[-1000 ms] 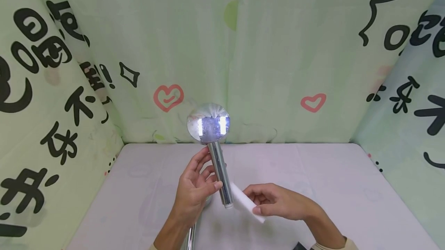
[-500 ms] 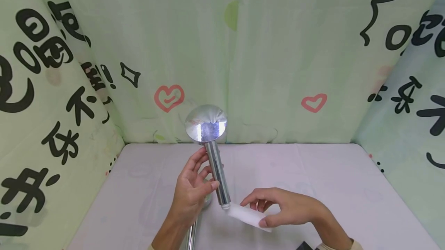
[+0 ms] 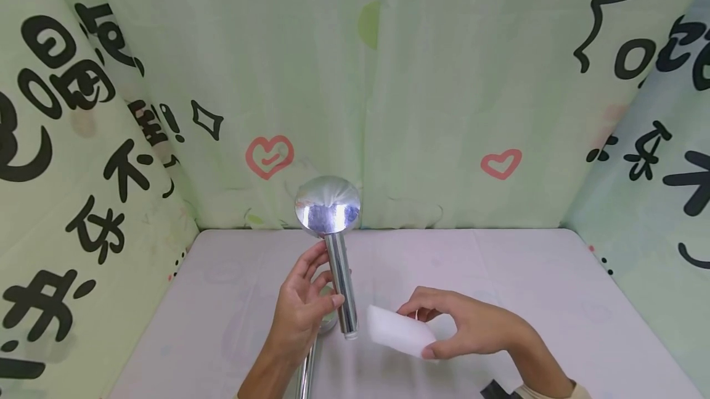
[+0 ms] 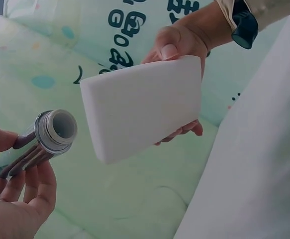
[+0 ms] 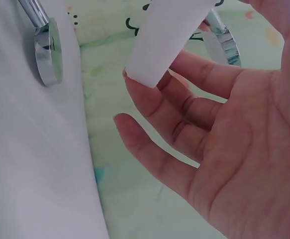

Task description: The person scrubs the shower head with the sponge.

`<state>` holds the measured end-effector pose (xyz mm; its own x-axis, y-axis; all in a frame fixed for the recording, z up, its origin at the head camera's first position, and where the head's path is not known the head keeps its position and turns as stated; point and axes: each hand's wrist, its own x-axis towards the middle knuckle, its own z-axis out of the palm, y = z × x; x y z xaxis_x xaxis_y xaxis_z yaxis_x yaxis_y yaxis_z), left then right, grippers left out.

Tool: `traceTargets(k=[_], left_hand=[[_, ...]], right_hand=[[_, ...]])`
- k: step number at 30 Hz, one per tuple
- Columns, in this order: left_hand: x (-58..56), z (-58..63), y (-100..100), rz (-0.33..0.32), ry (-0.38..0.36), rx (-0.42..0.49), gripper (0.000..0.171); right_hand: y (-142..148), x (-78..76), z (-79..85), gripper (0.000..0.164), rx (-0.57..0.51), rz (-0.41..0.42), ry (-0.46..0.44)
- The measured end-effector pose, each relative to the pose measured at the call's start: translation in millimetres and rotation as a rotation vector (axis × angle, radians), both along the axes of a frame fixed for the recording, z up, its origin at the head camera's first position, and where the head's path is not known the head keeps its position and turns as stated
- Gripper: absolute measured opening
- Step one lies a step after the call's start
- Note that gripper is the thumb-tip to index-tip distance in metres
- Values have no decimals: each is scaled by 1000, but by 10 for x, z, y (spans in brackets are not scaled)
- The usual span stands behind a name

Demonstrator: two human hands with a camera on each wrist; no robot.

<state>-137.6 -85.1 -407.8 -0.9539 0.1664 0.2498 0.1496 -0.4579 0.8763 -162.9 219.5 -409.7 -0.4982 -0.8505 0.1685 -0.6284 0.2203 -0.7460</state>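
Note:
A chrome handheld shower head [image 3: 327, 205] stands nearly upright, its round head at the top. My left hand [image 3: 299, 303] grips its handle between thumb and fingers; the threaded, hollow end of the handle [image 4: 60, 127] shows in the left wrist view. To the right, my right hand [image 3: 471, 325] pinches a white rectangular sponge [image 3: 396, 331] by its outer end, thumb on one face and fingers on the other. A gap separates the sponge from the handle. In the right wrist view the last fingers are loosely bent, off the sponge [image 5: 159, 45].
Another chrome shower head [image 3: 307, 374] lies on the white-covered table [image 3: 527, 269], partly hidden behind my left hand; its round head [image 5: 48, 55] shows in the right wrist view. A black object [image 3: 493, 390] is beside the right sleeve. Printed green curtains [image 3: 432, 90] enclose the table.
The sponge has left the handle's lower part and turned so its broad face shows. My right hand has shifted slightly right. The shower head has tilted more upright and come down a little.

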Motion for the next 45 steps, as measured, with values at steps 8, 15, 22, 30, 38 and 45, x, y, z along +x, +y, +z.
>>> traceTargets(k=[8, 15, 22, 30, 38, 45], left_hand=[[22, -64, -28, -10, -15, -19, 84], [53, -141, -57, -12, -32, -48, 81], [116, -217, -86, -9, -110, -112, 81], [215, -369, -104, -96, -178, -183, 84], [293, -608, -28, -202, -184, -219, 83], [360, -795, 52, -259, -196, -263, 82]], right_hand=[[49, -9, 13, 47, -24, -107, 65], [107, -16, 37, 49, -25, -201, 120], [182, -4, 47, 49, 15, -266, 160], [302, 46, 26, 51, 12, -302, 223], [415, 90, 5, 55, 10, -312, 247], [481, 127, -25, 56, 13, -319, 270]])
